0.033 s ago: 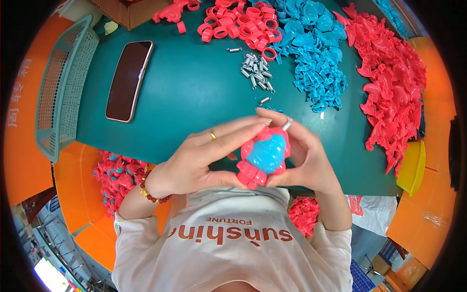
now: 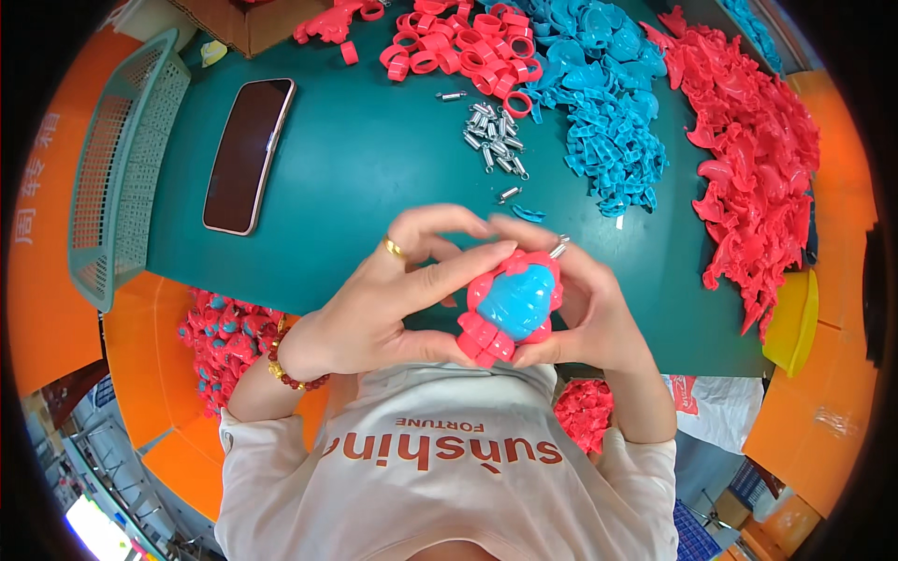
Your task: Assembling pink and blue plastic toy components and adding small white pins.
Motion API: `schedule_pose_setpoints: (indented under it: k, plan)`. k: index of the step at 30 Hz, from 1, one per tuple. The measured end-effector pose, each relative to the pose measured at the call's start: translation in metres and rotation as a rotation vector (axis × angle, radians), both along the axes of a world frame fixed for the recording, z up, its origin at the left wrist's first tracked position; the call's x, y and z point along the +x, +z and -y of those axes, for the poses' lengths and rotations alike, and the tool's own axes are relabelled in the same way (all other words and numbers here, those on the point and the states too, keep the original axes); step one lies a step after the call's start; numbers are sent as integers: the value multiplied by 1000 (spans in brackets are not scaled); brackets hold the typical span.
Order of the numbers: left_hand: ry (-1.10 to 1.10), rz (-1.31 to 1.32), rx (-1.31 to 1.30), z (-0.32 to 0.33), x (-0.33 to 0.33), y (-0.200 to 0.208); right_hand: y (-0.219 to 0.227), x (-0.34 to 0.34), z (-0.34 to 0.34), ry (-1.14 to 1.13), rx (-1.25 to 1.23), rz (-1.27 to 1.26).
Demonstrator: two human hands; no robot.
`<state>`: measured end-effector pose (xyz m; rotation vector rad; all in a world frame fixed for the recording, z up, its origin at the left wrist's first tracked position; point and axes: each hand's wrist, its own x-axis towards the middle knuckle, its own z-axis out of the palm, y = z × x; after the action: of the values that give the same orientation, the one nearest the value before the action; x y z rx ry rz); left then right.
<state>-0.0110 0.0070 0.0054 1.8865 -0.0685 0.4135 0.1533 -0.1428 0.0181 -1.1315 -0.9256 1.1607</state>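
Note:
A small red plastic toy figure (image 2: 485, 341) with a shiny blue rounded middle is held between my two hands, just over the table's near edge. My left hand (image 2: 369, 304) pinches its left side with thumb and index finger, while other fingers arch above. The right hand (image 2: 599, 313) grips the opposite side, thumb low and fingers behind. A silver coil spring (image 2: 559, 247) sticks out at the toy's upper right, by the right fingers; how its lower end sits is hidden. Beyond the fingertips lie a loose spring (image 2: 509, 194) and a small blue plastic piece (image 2: 528, 214).
The green table (image 2: 365, 159) carries a phone (image 2: 248, 154), a heap of springs (image 2: 494, 136), red rings (image 2: 458, 47), blue parts (image 2: 613, 122) and red parts (image 2: 758, 159). A green basket (image 2: 122, 178) stands left. Below, an orange bin (image 2: 140, 346) holds red-and-blue figures (image 2: 229, 341).
The fingers of my left hand have lifted and spread from the toy's top, leaving thumb and index on it. The toy has shifted slightly toward the right.

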Motion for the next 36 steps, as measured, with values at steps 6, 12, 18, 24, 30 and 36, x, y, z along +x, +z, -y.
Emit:
schedule_pose_setpoints:
  k: [6,12,18,24,30,36]
  plan:
    - [165,75,-208,15,0,1,-16,-7,5,-176,102,164]
    - [225,136,57,16,2,-4,-22,-14,9,-272,149,116]
    - [161,167,-33,19,1,-7,-8,-3,18,-172,41,233]
    - [128,46,-48,15,7,-7,-11,1,19,-240,55,317]
    - [262,-178,120,-31,37,4,-15,10,24,-333,-32,638]
    - [442,95,733,-49,105,1,-15,12,22,-413,-80,511]
